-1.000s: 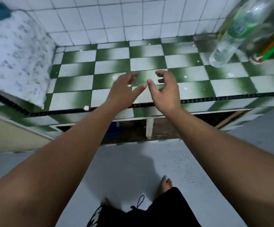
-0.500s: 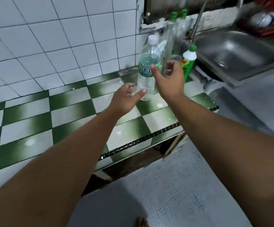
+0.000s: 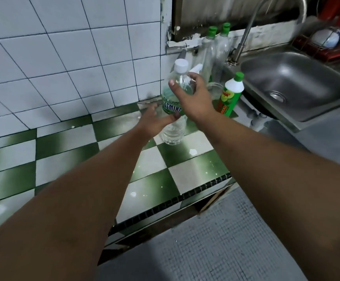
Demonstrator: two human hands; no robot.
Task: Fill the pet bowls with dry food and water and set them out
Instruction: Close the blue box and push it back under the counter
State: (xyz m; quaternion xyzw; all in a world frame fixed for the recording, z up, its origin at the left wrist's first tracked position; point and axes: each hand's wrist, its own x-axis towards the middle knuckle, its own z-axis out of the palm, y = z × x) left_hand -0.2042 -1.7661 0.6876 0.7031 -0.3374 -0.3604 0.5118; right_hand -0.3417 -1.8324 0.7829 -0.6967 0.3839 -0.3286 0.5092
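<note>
A clear plastic water bottle [image 3: 173, 130] with a white cap and a green label stands on the green-and-white tiled counter [image 3: 165, 169], near the wall corner. My right hand [image 3: 193, 98] wraps around its upper part just below the cap, thumb on the near side. My left hand [image 3: 155, 122] is beside the bottle's lower half with fingers loosely spread, thumb tip at the label; whether it touches is unclear. No pet bowls are in view.
A green dish-soap bottle [image 3: 230, 94] and a small clear cup [image 3: 213, 88] stand right of the water bottle. Two green-capped clear bottles [image 3: 215, 51] lean at the wall. A steel sink [image 3: 295, 84] with a tap [image 3: 246, 37] lies further right.
The view swung right along the counter to the bottles and sink. My right hand moved onto the water bottle's upper part and closed around it; my left hand came up beside its lower half.
</note>
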